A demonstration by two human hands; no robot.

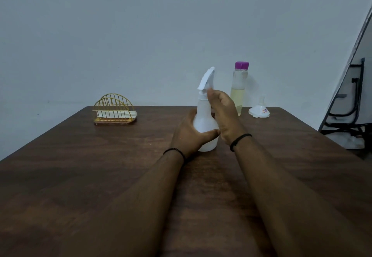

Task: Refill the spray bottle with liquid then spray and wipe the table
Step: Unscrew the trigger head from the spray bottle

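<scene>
Spray bottle (pixel 205 124) upright on tabletop (pixel 100 166), both hands on it.
Left hand (pixel 189 134) grips body; right hand (pixel 221 109) fingers apparently pinch the neck collar directly above.

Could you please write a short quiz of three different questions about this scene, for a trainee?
1. True or false: the purple cap is on the refill bottle.
2. Which hand grips the body of the spray bottle? A) left hand B) right hand C) neither
3. Fill in: the funnel stands upside down on the table, to the ____ of the refill bottle.

Key
1. True.
2. A; the right hand is up at the bottle's neck, under the spray head.
3. Right.
</scene>
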